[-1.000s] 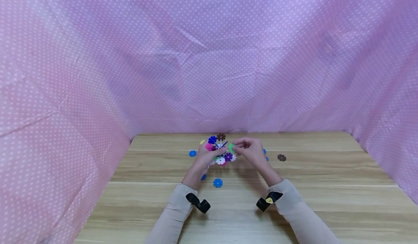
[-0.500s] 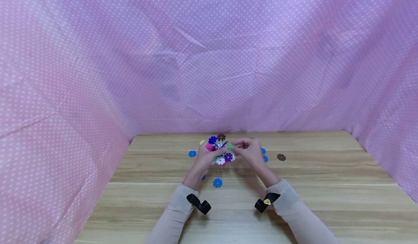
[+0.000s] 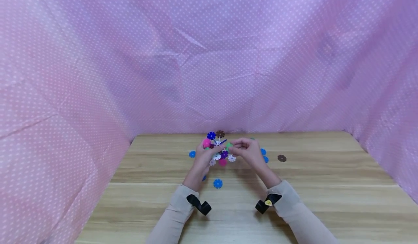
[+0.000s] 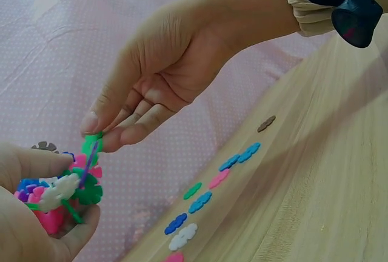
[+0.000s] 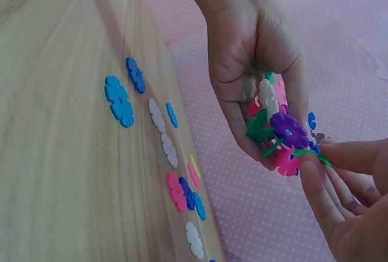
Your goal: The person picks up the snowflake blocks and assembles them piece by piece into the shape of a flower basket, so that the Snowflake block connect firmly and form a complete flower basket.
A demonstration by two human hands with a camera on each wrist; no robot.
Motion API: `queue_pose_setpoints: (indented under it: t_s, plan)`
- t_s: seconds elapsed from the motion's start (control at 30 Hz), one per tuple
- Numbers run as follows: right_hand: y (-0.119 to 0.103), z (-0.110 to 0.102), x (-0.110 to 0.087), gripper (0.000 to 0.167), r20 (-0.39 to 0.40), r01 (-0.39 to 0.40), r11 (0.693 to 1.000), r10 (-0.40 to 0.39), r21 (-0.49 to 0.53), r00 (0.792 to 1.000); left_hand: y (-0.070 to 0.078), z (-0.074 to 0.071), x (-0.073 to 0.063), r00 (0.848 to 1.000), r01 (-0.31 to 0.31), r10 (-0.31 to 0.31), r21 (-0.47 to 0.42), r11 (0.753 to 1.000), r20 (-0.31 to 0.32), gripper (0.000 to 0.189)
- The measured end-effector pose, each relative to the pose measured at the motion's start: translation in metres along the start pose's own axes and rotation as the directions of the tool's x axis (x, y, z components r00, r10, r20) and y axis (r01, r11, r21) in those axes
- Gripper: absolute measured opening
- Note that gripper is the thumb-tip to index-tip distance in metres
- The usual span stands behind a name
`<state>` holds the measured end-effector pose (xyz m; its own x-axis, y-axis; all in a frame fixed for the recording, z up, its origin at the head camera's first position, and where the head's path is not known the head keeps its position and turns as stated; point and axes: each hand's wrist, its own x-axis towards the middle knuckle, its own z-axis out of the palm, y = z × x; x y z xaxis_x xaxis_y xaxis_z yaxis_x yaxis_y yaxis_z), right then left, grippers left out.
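My left hand [image 3: 203, 159] grips a cluster of interlocked snowflake discs [image 5: 288, 131] in white, purple, pink, green, blue and brown, held between thumb and fingers over the far half of the table. To its right, my right hand [image 3: 250, 152] pinches a green snowflake disc [image 4: 92, 147] between thumb and fingertips. That green disc meets the right side of the cluster, overlapping a purple disc seen edge-on in the left wrist view. Part of the cluster is hidden by the left thumb and palm.
Loose discs lie on the wooden table [image 3: 326, 200]: a blue disc [image 3: 217, 183] in front, a brown disc [image 3: 282, 158] at the right, and several more, among them a pink disc [image 4: 219, 179]. Pink dotted cloth [image 3: 209, 73] hangs behind and at both sides.
The right hand has shifted slightly left, bringing the green disc closer to the cluster. The cluster has tilted and risen a little in the left hand, and more of a pink disc shows below.
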<state>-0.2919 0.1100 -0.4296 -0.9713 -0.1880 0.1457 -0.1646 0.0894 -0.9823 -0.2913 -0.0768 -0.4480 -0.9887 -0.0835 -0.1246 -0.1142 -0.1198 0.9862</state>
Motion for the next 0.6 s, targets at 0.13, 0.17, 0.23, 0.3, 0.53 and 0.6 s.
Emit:
queue_pose_setpoints:
  t_s: [0.13,0.17,0.23,0.3,0.53,0.6]
  plan:
    - [-0.0011,0.0021,-0.0012,0.034,0.025,-0.017,1.0,0.017,0.026,1.0,0.0012,0.0003,-0.001,1.0,-0.017,0.016,-0.025,1.0,-0.008,0.059]
    - [-0.0012,0.0024,-0.0021,0.035,0.029,-0.016,0.999,0.015,0.032,0.999,0.0003,0.0006,-0.0009,1.0,-0.024,0.024,-0.024,0.999,-0.003,0.056]
    - [-0.0013,0.0025,-0.0036,0.035,0.033,-0.01,0.999,0.009,0.035,0.999,-0.0014,0.0012,-0.0004,0.999,-0.038,0.038,-0.017,0.999,0.014,0.053]
    - [-0.001,0.0022,-0.0045,0.035,0.034,-0.007,0.999,0.006,0.039,0.999,-0.0017,0.0017,-0.0007,0.998,-0.04,0.041,-0.016,0.999,0.037,0.054]
    - [-0.0003,0.0,-0.0022,0.036,0.076,0.004,1.0,-0.005,0.007,0.997,0.0022,0.0013,-0.0021,0.997,-0.051,0.052,-0.024,0.998,0.056,0.064]
    - [-0.002,-0.0028,-0.0002,0.038,0.111,-0.004,1.0,0.006,-0.016,0.994,0.0031,0.0002,-0.0015,0.997,-0.046,0.048,-0.028,0.999,0.056,0.063]
